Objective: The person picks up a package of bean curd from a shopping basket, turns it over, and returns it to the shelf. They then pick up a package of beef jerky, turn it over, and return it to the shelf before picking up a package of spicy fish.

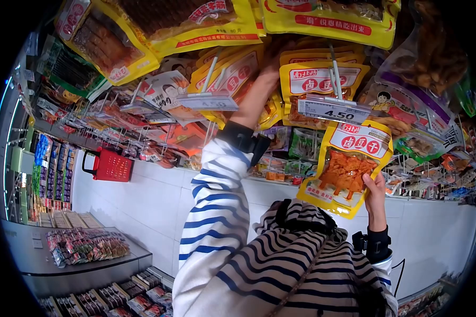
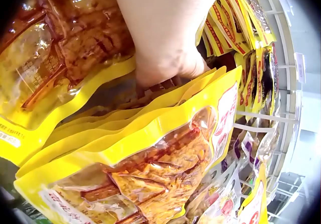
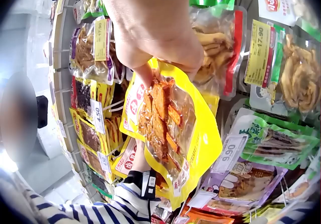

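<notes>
By its edge, my right hand (image 1: 376,194) grips a yellow packet of braised dried tofu (image 1: 349,164), with the front panel facing me. The right wrist view shows the thumb and fingers of that hand (image 3: 160,48) at the top edge of the packet (image 3: 168,116). My left hand (image 1: 263,87) reaches up between the hanging rows of similar packets. In the left wrist view this hand (image 2: 168,58) dips behind several yellow packets (image 2: 150,158) hung one behind another. Its fingertips are hidden there, and I cannot tell whether they hold one.
Price tags (image 1: 333,112) stick out on metal hooks in front of the hanging packets. Larger yellow packets (image 1: 195,26) hang overhead. Below the rack is a white panelled surface (image 1: 158,211); a red basket (image 1: 115,165) stands at left, near a counter (image 1: 137,259) with snack packs.
</notes>
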The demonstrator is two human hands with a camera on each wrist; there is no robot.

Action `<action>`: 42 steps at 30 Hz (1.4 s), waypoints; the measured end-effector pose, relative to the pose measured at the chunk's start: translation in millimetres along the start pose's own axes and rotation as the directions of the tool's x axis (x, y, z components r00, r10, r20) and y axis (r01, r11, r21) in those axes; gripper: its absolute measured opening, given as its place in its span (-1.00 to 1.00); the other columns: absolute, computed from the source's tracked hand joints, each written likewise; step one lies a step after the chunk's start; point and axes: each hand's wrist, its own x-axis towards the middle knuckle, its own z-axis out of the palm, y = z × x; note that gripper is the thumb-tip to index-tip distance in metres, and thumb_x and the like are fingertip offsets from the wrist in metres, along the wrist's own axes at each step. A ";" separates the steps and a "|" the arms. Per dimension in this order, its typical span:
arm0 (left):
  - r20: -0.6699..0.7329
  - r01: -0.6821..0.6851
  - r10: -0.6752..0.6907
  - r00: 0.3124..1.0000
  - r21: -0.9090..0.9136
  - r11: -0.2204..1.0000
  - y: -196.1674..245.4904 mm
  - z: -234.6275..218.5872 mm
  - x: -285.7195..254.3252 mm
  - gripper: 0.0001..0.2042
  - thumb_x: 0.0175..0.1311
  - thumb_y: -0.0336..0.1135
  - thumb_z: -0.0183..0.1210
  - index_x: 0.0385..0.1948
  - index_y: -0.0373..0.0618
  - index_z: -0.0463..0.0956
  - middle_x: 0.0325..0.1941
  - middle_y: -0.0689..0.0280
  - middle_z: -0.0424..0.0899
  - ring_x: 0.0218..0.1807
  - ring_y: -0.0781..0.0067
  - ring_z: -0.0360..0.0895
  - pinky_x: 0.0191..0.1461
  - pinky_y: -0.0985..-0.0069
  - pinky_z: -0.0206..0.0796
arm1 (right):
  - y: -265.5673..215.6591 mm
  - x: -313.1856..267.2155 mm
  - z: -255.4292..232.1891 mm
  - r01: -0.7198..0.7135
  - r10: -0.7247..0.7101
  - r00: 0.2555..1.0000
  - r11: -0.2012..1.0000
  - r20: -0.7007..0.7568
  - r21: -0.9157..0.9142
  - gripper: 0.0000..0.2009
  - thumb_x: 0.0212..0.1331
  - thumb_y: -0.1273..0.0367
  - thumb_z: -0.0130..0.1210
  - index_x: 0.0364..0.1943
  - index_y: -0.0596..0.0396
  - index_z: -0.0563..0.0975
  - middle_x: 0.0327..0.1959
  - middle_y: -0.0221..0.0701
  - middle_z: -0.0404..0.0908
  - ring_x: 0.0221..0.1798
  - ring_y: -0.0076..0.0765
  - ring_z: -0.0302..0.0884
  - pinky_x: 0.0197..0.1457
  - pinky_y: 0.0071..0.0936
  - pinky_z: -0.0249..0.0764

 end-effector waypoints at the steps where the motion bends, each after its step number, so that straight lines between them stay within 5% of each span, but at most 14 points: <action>1: 0.019 -0.031 0.031 0.999 0.005 1.000 -1.4 -0.7 -0.8 -0.69 0.08 -0.27 0.09 -0.14 -0.17 0.37 -0.22 0.29 0.48 -0.24 0.50 0.42 -0.20 0.58 0.29 | -0.6 -0.9 0.0 0.001 -0.001 1.000 1.000 -0.006 -0.006 -0.68 0.02 0.48 0.00 -0.08 0.17 0.30 -0.16 -0.39 0.44 -0.12 -0.55 0.37 -0.04 -0.60 0.25; 7: 0.039 0.024 -0.024 0.999 -0.006 1.000 6.3 0.3 -4.7 -0.70 0.10 -0.30 0.07 -0.12 -0.17 0.35 -0.20 0.27 0.47 -0.21 0.48 0.42 -0.18 0.56 0.30 | -4.3 -1.8 4.8 0.000 0.000 1.000 1.000 0.001 0.031 -0.67 0.02 0.46 0.02 -0.09 0.17 0.30 -0.16 -0.40 0.45 -0.12 -0.54 0.37 -0.04 -0.60 0.25; 17: -0.016 0.262 -0.284 0.959 -0.339 0.903 34.3 13.7 -18.0 -0.72 0.15 -0.35 0.01 -0.10 -0.18 0.33 -0.17 0.24 0.47 -0.18 0.44 0.42 -0.14 0.54 0.31 | -3.6 -2.4 4.3 -0.007 0.007 1.000 1.000 -0.006 0.015 -0.67 0.02 0.47 0.01 -0.08 0.17 0.30 -0.15 -0.39 0.45 -0.11 -0.53 0.38 -0.03 -0.58 0.26; 19: -0.072 0.105 -0.102 0.992 0.032 0.994 28.1 13.1 -13.2 -0.76 0.16 -0.36 0.00 -0.14 -0.19 0.36 -0.19 0.26 0.47 -0.19 0.45 0.41 -0.13 0.55 0.29 | -3.9 -2.4 4.9 0.000 0.000 1.000 1.000 -0.001 0.026 -0.67 0.02 0.47 0.01 -0.08 0.17 0.30 -0.15 -0.39 0.45 -0.11 -0.53 0.38 -0.03 -0.58 0.26; 21: -0.051 -0.029 0.036 0.998 0.133 0.991 2.3 1.6 1.4 -0.78 0.16 -0.35 0.00 -0.17 -0.20 0.38 -0.20 0.27 0.48 -0.19 0.46 0.40 -0.14 0.55 0.26 | -4.7 -3.2 5.2 -0.008 0.008 1.000 1.000 -0.004 0.019 -0.67 0.02 0.47 0.01 -0.08 0.17 0.30 -0.15 -0.39 0.45 -0.12 -0.52 0.38 -0.03 -0.58 0.26; 23: -0.017 -0.122 0.122 0.992 -0.049 0.991 -46.5 -25.1 26.6 -0.79 0.16 -0.35 0.00 -0.20 -0.22 0.40 -0.21 0.29 0.48 -0.20 0.49 0.39 -0.15 0.56 0.25 | -4.8 -3.8 5.1 -0.007 0.007 1.000 1.000 -0.009 0.020 -0.67 0.02 0.47 0.02 -0.08 0.17 0.30 -0.16 -0.38 0.46 -0.12 -0.53 0.38 -0.04 -0.58 0.27; 27: 0.066 -0.300 0.294 0.953 0.293 0.908 -32.8 -26.6 26.6 -0.79 0.11 -0.37 0.02 -0.23 -0.24 0.41 -0.22 0.28 0.47 -0.20 0.52 0.37 -0.17 0.58 0.23 | -3.5 -2.5 2.8 0.013 -0.013 1.000 0.999 -0.003 0.031 -0.68 0.02 0.46 0.02 -0.09 0.18 0.31 -0.17 -0.39 0.46 -0.14 -0.54 0.39 -0.05 -0.59 0.27; 42: 0.108 -0.021 -0.016 0.994 0.326 0.945 -27.5 -53.3 -22.2 -0.77 0.09 -0.36 0.04 -0.22 -0.24 0.40 -0.21 0.27 0.47 -0.20 0.52 0.37 -0.16 0.58 0.24 | -8.7 -3.5 11.2 0.018 -0.019 1.000 0.999 0.011 0.026 -0.64 0.02 0.48 -0.01 -0.04 0.20 0.29 -0.09 -0.39 0.42 -0.05 -0.53 0.33 0.04 -0.57 0.21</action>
